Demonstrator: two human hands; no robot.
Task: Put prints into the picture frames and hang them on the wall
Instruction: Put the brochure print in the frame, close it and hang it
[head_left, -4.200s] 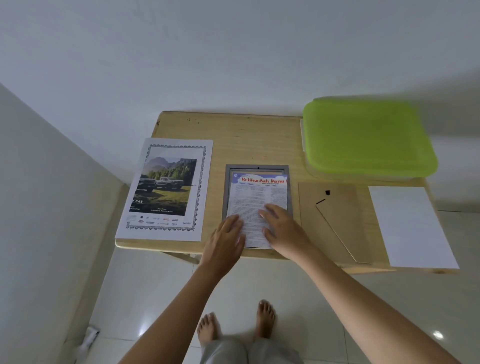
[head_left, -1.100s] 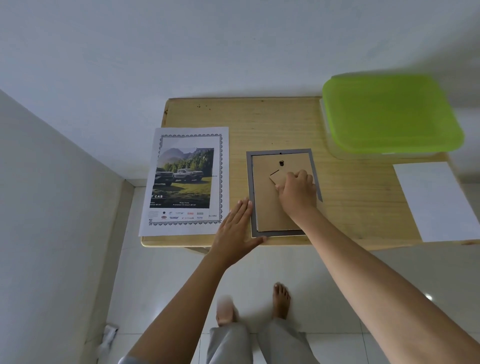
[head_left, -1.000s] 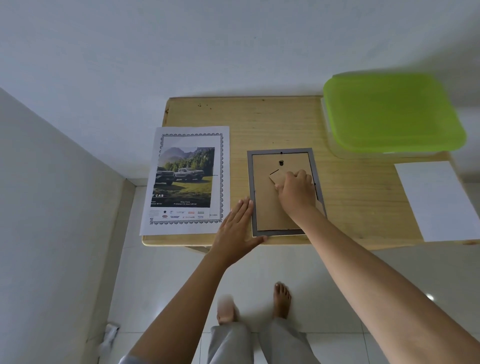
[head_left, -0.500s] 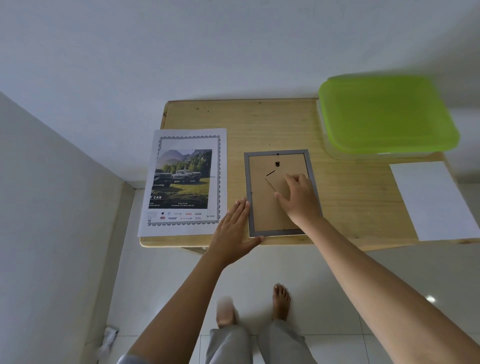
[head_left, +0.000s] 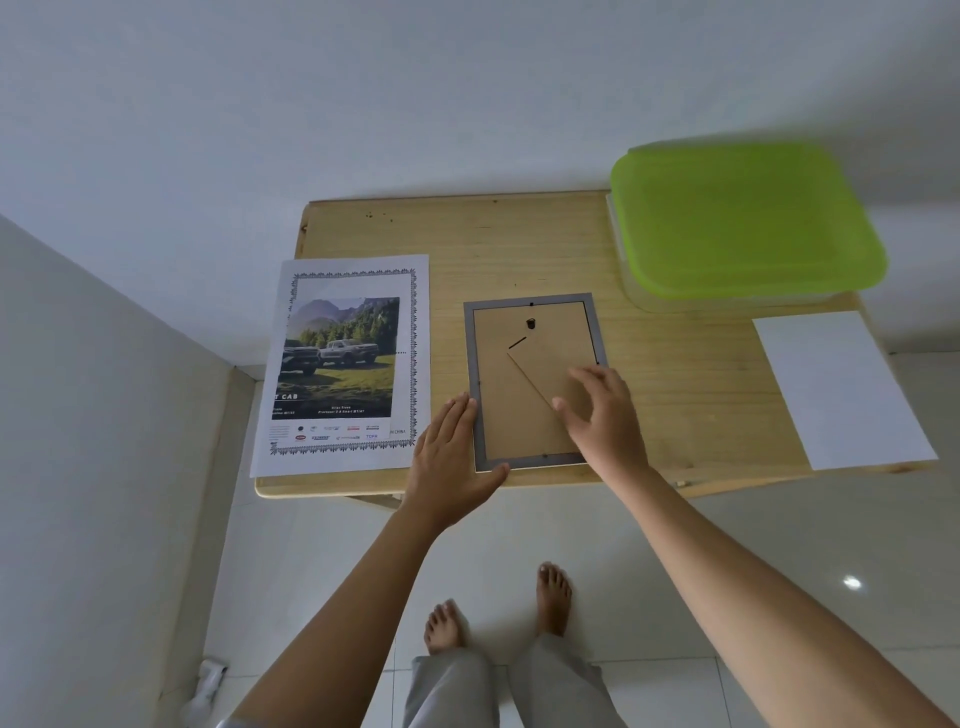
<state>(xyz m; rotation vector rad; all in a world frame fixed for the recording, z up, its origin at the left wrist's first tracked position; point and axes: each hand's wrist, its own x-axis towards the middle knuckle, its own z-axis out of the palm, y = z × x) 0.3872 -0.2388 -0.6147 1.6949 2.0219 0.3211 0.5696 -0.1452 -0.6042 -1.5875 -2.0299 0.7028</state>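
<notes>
- Picture frame (head_left: 496, 395): lies back-up near the front edge of the wooden table (head_left: 519, 244), with a grey border round a brown back. Its face and whatever it holds are hidden.
- Right hand (head_left: 605, 415): fingers spread and relaxed, gripping nothing, over the lower end of the folded stand leg (head_left: 543, 371). It covers the frame's near right corner. Whether the fingertips touch the back cannot be told.
- Left hand (head_left: 449, 457): flat, fingers straight and together along the frame's left edge, thumb at its near left corner.
- Green-lidded container (head_left: 743, 218): at the far right corner of the table, lid on. The opaque lid hides any contents, and its outline is blurred.
- Truck print (head_left: 343, 364): face up, left of the frame, with the left hand between the two. The small lettering at its foot is illegible.
- Blank white sheet (head_left: 841, 389): at the right end, well apart from the frame, overhanging the table's edge.
- Below the table: tiled floor (head_left: 675, 571), bare feet (head_left: 553, 597), grey trouser legs (head_left: 452, 691). A pale object (head_left: 208, 680) by the wall is too blurred to identify.
</notes>
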